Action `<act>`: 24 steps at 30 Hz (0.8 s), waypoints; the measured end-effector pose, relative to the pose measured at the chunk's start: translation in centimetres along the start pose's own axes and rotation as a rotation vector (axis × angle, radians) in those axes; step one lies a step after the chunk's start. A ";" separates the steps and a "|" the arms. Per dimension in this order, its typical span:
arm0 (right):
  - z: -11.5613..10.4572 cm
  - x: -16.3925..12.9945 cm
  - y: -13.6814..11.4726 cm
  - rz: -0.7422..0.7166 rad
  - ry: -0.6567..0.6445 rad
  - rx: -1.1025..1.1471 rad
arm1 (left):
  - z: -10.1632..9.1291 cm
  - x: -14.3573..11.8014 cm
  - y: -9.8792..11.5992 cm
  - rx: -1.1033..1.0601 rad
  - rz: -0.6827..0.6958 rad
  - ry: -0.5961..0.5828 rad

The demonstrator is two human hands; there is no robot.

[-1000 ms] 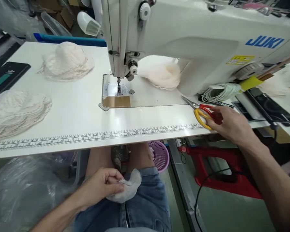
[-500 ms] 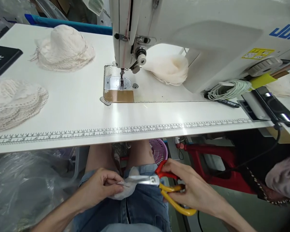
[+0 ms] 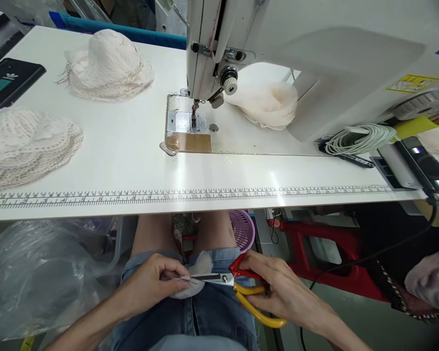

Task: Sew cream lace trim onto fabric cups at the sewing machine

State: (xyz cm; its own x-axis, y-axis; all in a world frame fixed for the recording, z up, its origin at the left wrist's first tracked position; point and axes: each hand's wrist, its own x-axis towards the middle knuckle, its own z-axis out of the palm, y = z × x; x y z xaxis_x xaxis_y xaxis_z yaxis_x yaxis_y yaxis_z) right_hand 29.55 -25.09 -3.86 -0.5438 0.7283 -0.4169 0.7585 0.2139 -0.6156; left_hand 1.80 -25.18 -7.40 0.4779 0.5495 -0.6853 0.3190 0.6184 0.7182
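Over my lap, my left hand (image 3: 161, 278) pinches a small piece of thin white fabric (image 3: 202, 265) between thumb and fingers. My right hand (image 3: 274, 280) is closed round the handles of a pair of scissors (image 3: 254, 292), one handle red and the other yellow. The metal blades point left and lie against the fabric, their tips at my left fingertips. The blades look nearly closed. My left fingers partly hide the fabric's edge.
A sewing machine (image 3: 314, 44) stands on the white table (image 3: 131, 161), with a pale fabric piece (image 3: 270, 105) under its arm. White fabric stacks (image 3: 109, 68) and a lace-edged pile (image 3: 29, 146) lie left. Below are a plastic bag (image 3: 51, 278), purple basket (image 3: 242, 229) and red stool (image 3: 329, 243); another person sits right.
The scissors have moved left, bringing their tips to my left fingertips, and their blades have drawn closer together. The left hand still pinches the fabric. The view has shifted slightly.
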 end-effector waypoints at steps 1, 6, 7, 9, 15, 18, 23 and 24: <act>0.0 0.1 0.0 0.001 -0.008 0.003 | 0.0 0.0 0.1 0.006 0.000 0.002; 0.2 0.2 0.1 0.005 -0.029 -0.001 | 0.2 0.0 0.5 0.032 -0.030 0.028; 0.3 0.2 0.2 0.006 -0.024 -0.011 | 0.2 0.0 0.5 0.036 -0.032 0.030; 0.4 0.1 0.2 0.006 -0.012 -0.028 | 0.1 0.1 0.3 0.034 -0.022 0.025; 0.5 -0.1 0.4 -0.008 -0.007 -0.016 | 0.1 0.3 0.0 0.027 -0.009 0.017; 0.5 0.0 0.5 -0.010 -0.007 -0.008 | 0.1 0.3 0.2 0.020 -0.019 0.024; 0.6 -0.1 0.7 -0.012 -0.009 -0.008 | 0.0 0.3 0.1 0.018 -0.006 0.027; 0.6 -0.1 0.7 -0.009 -0.012 -0.010 | -0.1 0.3 -0.1 0.015 -0.004 0.026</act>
State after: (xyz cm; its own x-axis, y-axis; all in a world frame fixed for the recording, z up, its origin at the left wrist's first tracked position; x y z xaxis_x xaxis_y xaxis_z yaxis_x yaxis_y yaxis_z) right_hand 29.95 -25.44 -4.71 -0.5551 0.7184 -0.4193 0.7570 0.2273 -0.6127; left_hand 1.85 -25.03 -7.65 0.4554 0.5612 -0.6912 0.3330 0.6127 0.7168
